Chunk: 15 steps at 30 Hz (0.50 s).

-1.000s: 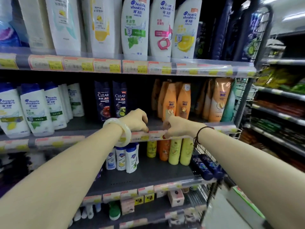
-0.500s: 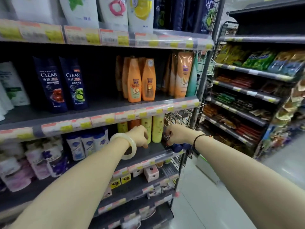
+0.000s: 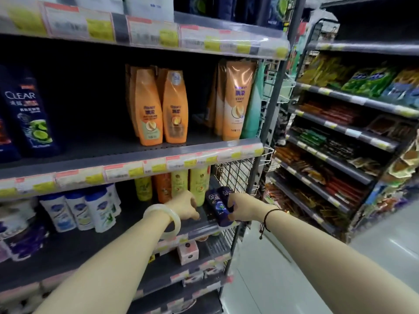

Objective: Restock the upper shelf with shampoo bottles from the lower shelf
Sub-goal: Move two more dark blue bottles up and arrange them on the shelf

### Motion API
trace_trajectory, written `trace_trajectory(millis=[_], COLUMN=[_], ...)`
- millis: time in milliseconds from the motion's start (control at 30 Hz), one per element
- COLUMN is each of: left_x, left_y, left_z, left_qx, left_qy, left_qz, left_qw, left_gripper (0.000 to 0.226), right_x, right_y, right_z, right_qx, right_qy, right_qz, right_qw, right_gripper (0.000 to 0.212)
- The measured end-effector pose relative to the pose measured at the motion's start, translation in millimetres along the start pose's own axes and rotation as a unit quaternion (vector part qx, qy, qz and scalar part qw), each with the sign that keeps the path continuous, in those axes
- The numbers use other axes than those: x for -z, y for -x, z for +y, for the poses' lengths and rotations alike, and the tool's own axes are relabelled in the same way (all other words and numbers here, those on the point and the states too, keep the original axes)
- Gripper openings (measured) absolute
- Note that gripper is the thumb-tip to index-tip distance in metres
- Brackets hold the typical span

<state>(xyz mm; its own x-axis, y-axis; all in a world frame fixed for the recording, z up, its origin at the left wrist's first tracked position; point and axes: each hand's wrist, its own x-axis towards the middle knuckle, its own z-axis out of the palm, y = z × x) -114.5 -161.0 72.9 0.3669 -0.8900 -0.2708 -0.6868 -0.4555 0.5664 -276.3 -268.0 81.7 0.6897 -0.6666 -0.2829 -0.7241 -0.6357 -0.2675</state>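
Two small dark blue Clear shampoo bottles (image 3: 218,206) lie at the right end of the lower shelf (image 3: 201,230). My right hand (image 3: 243,208) grips them from the right side. My left hand (image 3: 184,206) rests on the shelf just left of them, fingers curled, holding nothing that I can see. On the upper shelf (image 3: 136,164) stand tall dark blue Clear bottles (image 3: 27,112) at the left and orange bottles (image 3: 161,107) in the middle, with a bare gap between them.
Yellow and orange bottles (image 3: 179,185) stand behind my hands. White bottles (image 3: 86,209) fill the lower shelf's left. A wire side panel (image 3: 233,175) closes the shelf's right end. A snack rack (image 3: 344,137) stands across the aisle on the right.
Both hands have dropped from the upper shelf's edge to the lower shelf. My right hand has closed on the small dark blue bottles. The view has swung right and down.
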Motion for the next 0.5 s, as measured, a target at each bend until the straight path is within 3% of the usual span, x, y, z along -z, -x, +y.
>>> trace_trajectory(millis=[333, 500], left_x=[-28.0, -41.1], left_y=[-53.8, -74.8], left_z=[16.7, 27.2], left_qx=[0.07, 0.091], left_qy=[0.056, 0.086], left_qz=[0.028, 0.021], left_qw=[0.996, 0.992], left_gripper=[0.044, 0.023], right_x=[11.9, 0.5], right_y=[-59.9, -71.7], right_z=[49.6, 67.1], right_qx=[0.062, 0.041], right_qy=[-0.021, -0.065], right_qz=[-0.011, 0.01], right_qw=[0.998, 0.997], right_gripper=[0.038, 0.03])
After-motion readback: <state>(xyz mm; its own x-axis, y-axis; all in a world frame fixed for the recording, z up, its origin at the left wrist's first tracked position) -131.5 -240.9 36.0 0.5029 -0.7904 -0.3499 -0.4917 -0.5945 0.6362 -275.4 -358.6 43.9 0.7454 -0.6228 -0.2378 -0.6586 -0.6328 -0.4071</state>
